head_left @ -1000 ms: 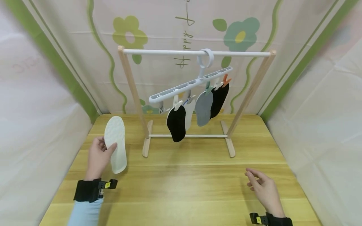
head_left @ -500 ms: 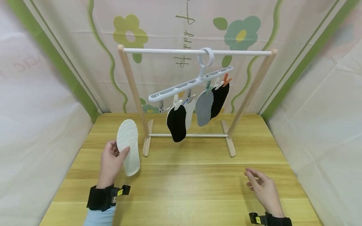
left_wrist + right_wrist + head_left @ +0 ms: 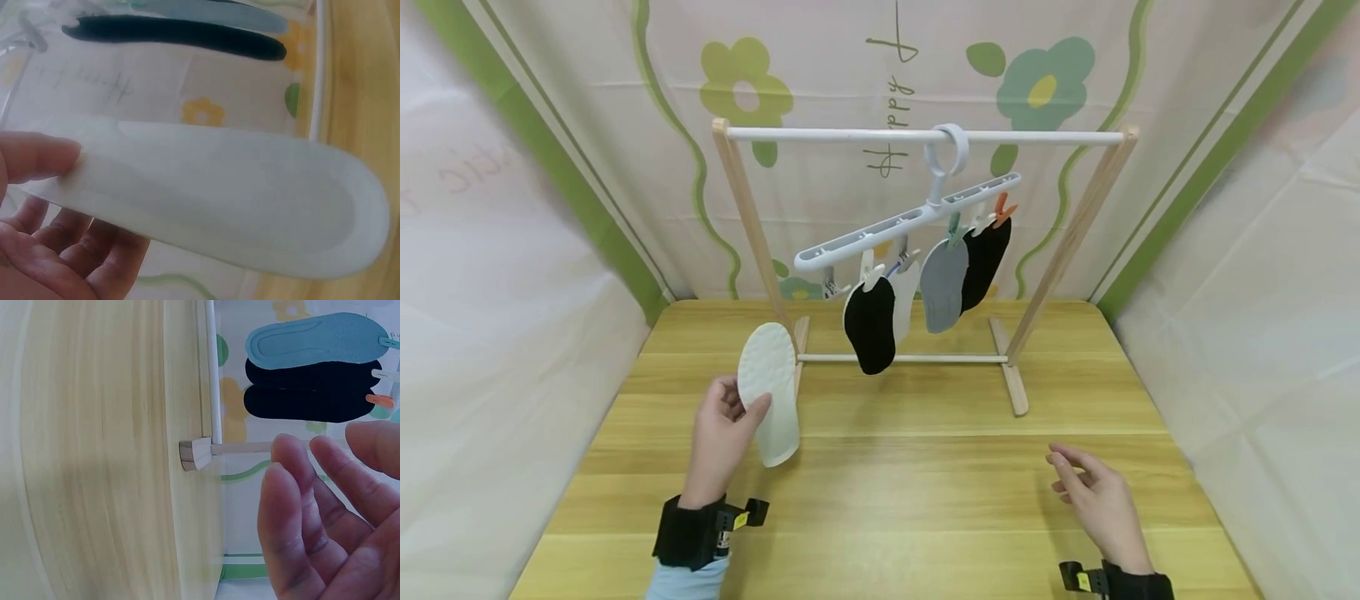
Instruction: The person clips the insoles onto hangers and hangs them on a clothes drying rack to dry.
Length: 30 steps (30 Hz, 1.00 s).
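My left hand holds a white insole upright above the wooden table, thumb on its front and fingers behind, just left of the rack's left foot. The left wrist view shows the same insole pinched by the thumb. A small wooden drying rack carries a white clip hanger with a black insole, a white one behind it, a grey insole and another black insole clipped on. My right hand hovers over the table's right front, fingers relaxed, empty.
Pale sheets with green stripes and flower prints close in the table on the left, back and right. The rack's wooden feet and low white crossbar stand on the far half of the table.
My left hand has carried the white insole to the right, from the table's left side toward the rack's left post. The right hand has stayed where it was.
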Available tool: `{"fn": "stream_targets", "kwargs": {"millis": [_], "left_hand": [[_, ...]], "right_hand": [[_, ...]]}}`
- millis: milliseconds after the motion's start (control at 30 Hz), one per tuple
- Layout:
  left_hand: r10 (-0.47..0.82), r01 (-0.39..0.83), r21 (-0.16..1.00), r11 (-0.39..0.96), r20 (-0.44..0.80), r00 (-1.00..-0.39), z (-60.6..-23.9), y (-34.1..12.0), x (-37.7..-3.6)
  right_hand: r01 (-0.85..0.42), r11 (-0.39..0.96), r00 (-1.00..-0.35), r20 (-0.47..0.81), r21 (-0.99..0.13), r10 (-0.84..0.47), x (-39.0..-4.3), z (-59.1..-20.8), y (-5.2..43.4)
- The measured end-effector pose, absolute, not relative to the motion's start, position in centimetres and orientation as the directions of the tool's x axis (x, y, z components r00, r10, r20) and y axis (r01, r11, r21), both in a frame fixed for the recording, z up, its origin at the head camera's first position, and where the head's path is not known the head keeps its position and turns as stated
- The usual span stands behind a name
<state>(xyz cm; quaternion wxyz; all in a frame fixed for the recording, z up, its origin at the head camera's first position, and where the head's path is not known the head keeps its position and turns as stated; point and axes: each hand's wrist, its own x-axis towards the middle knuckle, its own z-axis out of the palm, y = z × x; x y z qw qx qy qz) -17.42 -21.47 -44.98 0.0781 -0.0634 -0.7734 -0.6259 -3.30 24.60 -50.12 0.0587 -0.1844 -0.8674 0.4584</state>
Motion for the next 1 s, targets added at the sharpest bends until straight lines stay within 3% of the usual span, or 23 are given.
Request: {"fn": "stream_targets", "kwargs": {"millis": [1000], "left_hand": [[0.127,0.318,0.912,0.259,0.294,-0.947,-44.9,-19.2,-17.2]], "right_hand": [[0.128,0.579,-0.956,0.054,-0.805,0.287,-5.3,-48.7,23.2]]}}
